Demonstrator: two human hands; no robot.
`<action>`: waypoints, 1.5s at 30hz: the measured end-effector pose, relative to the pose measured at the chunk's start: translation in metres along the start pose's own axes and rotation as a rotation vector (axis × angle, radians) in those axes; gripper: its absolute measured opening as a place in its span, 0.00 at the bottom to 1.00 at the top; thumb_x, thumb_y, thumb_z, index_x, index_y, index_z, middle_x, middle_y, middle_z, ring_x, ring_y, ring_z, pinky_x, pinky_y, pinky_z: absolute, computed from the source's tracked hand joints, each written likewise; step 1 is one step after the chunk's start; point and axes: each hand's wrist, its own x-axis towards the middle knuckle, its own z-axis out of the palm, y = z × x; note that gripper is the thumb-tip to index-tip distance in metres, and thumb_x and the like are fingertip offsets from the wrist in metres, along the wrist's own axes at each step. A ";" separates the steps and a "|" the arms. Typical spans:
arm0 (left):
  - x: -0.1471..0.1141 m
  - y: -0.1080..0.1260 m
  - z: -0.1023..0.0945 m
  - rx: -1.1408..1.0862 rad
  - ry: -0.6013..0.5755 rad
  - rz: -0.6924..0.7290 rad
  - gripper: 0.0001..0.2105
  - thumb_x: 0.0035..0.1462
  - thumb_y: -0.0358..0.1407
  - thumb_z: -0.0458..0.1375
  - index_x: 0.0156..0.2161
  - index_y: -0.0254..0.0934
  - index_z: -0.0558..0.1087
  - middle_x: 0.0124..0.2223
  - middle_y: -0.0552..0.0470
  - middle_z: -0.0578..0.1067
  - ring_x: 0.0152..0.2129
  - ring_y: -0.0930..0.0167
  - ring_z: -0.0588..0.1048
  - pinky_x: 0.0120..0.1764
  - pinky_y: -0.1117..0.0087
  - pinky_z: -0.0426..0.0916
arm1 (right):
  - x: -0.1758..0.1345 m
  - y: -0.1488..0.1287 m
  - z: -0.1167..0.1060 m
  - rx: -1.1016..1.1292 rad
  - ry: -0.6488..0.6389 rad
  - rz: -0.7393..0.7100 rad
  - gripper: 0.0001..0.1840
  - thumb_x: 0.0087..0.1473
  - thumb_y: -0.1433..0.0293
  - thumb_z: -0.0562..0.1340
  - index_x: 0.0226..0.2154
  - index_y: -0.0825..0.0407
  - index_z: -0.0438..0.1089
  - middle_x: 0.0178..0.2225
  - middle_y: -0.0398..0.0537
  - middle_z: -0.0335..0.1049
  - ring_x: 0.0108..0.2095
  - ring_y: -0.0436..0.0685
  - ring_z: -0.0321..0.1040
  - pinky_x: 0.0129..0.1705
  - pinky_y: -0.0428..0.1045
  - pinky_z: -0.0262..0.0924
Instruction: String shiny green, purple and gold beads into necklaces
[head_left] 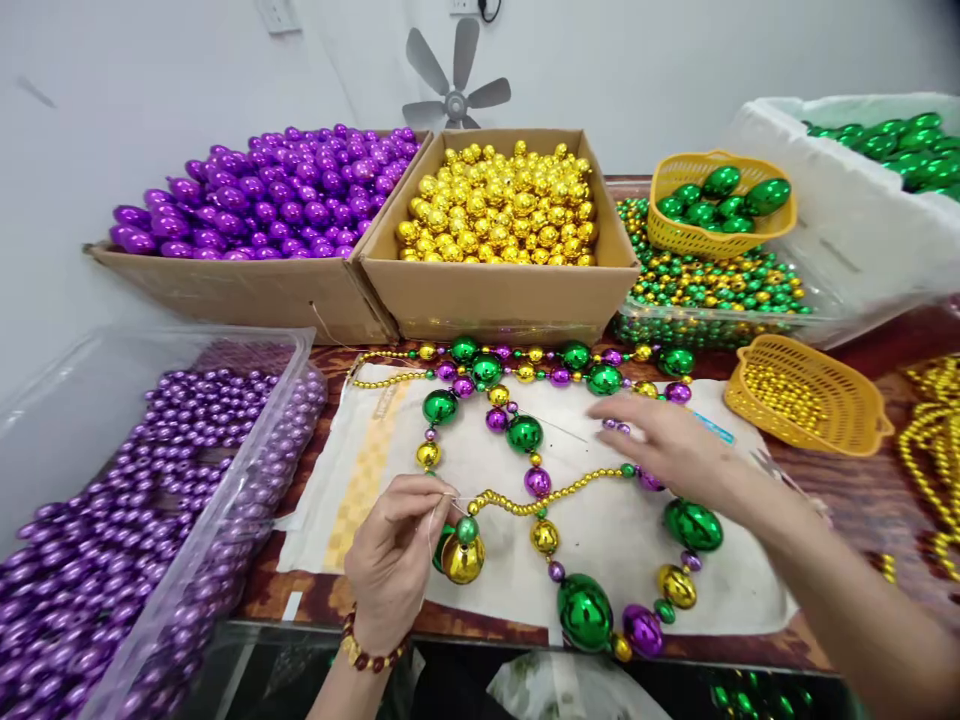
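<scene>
My left hand [397,540] is closed in a pinch on thin thread at the end of a bead necklace. Beside its fingertips hang a small green bead [467,530] and a larger gold bead [463,560]. From there a run of small gold beads [555,497] curves right across the white cloth [510,590]. My right hand [660,440] is over the cloth's right side, fingers stretched out and slightly apart, near small loose purple beads [615,426]. Big green beads [585,610], purple beads [643,630] and gold ones form the strand. A thin needle [559,428] lies on the cloth.
Behind stand cardboard boxes of purple beads [262,195] and gold beads [510,205]. A clear tub [300,345] of purple beads is at left. At right are yellow baskets [847,410] [720,243], a white foam box [832,230] and gold bead strings [922,450].
</scene>
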 end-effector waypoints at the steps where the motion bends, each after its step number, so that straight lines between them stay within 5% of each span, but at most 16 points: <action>1: 0.000 0.001 0.002 0.009 -0.009 0.007 0.08 0.55 0.23 0.58 0.38 0.37 0.73 0.39 0.47 0.75 0.31 0.69 0.76 0.28 0.68 0.74 | 0.008 -0.021 0.011 0.235 -0.035 -0.128 0.14 0.61 0.66 0.56 0.46 0.49 0.72 0.47 0.51 0.72 0.46 0.58 0.68 0.49 0.53 0.60; 4: 0.001 0.005 0.002 0.046 -0.029 0.019 0.08 0.55 0.23 0.58 0.38 0.38 0.73 0.39 0.47 0.75 0.32 0.69 0.76 0.28 0.68 0.74 | 0.039 -0.073 0.046 0.669 -0.382 -0.352 0.12 0.60 0.65 0.57 0.41 0.49 0.75 0.39 0.45 0.75 0.39 0.53 0.69 0.43 0.47 0.63; 7: 0.000 0.006 0.000 0.051 -0.023 0.016 0.09 0.56 0.22 0.58 0.38 0.38 0.72 0.39 0.48 0.74 0.31 0.70 0.75 0.28 0.69 0.74 | 0.059 -0.090 0.066 0.798 -0.517 -0.366 0.10 0.58 0.65 0.61 0.35 0.52 0.76 0.31 0.43 0.74 0.32 0.50 0.68 0.35 0.44 0.61; 15: -0.001 -0.002 0.001 -0.026 0.111 -0.123 0.04 0.57 0.25 0.58 0.36 0.36 0.70 0.38 0.50 0.73 0.30 0.71 0.75 0.30 0.69 0.74 | 0.041 -0.088 0.049 0.524 -0.229 -0.369 0.10 0.62 0.69 0.57 0.29 0.52 0.68 0.27 0.40 0.66 0.28 0.48 0.60 0.32 0.44 0.52; 21: -0.002 -0.003 -0.003 -0.292 0.224 -0.379 0.02 0.60 0.30 0.57 0.35 0.36 0.68 0.37 0.51 0.74 0.37 0.68 0.77 0.48 0.58 0.69 | 0.017 -0.057 0.054 0.495 -0.291 -0.278 0.12 0.63 0.71 0.54 0.28 0.53 0.66 0.26 0.40 0.63 0.29 0.48 0.59 0.32 0.45 0.51; 24: 0.005 0.002 0.000 -0.486 0.151 -0.478 0.04 0.60 0.32 0.57 0.34 0.37 0.66 0.34 0.53 0.74 0.36 0.69 0.76 0.54 0.53 0.64 | 0.015 -0.050 0.061 0.722 -0.293 -0.216 0.10 0.62 0.69 0.57 0.29 0.53 0.68 0.29 0.42 0.63 0.30 0.49 0.59 0.33 0.46 0.53; 28: 0.018 0.010 0.004 -0.666 0.075 -0.599 0.06 0.60 0.31 0.57 0.32 0.37 0.65 0.28 0.58 0.69 0.28 0.75 0.74 0.56 0.54 0.62 | 0.019 -0.062 0.066 1.294 -0.260 -0.254 0.09 0.60 0.66 0.59 0.30 0.53 0.66 0.41 0.48 0.66 0.35 0.51 0.63 0.40 0.49 0.57; 31: 0.023 0.015 0.005 -0.667 -0.004 -0.640 0.06 0.62 0.30 0.54 0.31 0.37 0.64 0.26 0.59 0.67 0.23 0.78 0.70 0.53 0.59 0.64 | 0.021 -0.072 0.076 1.564 -0.300 -0.263 0.09 0.62 0.66 0.56 0.31 0.52 0.64 0.33 0.47 0.68 0.32 0.51 0.64 0.37 0.50 0.58; 38: 0.030 0.009 -0.007 -0.313 -0.389 -0.746 0.05 0.61 0.33 0.57 0.34 0.36 0.65 0.25 0.54 0.72 0.22 0.74 0.71 0.29 0.72 0.63 | 0.018 -0.068 0.091 1.374 -0.425 -0.089 0.12 0.62 0.63 0.57 0.30 0.54 0.62 0.27 0.42 0.66 0.20 0.44 0.57 0.24 0.43 0.51; 42: 0.044 0.001 -0.012 -0.353 -0.428 -0.908 0.07 0.59 0.34 0.59 0.40 0.37 0.65 0.23 0.57 0.71 0.20 0.75 0.70 0.31 0.72 0.64 | 0.029 -0.063 0.063 1.176 -0.596 -0.122 0.12 0.58 0.63 0.60 0.31 0.55 0.65 0.33 0.47 0.69 0.24 0.46 0.63 0.25 0.44 0.56; 45: 0.051 -0.004 -0.010 -0.392 -0.437 -0.957 0.09 0.58 0.32 0.60 0.41 0.38 0.65 0.22 0.58 0.70 0.20 0.75 0.70 0.32 0.71 0.64 | 0.044 -0.061 0.036 0.773 -0.486 -0.243 0.09 0.59 0.66 0.58 0.32 0.54 0.67 0.30 0.44 0.66 0.29 0.49 0.61 0.30 0.45 0.57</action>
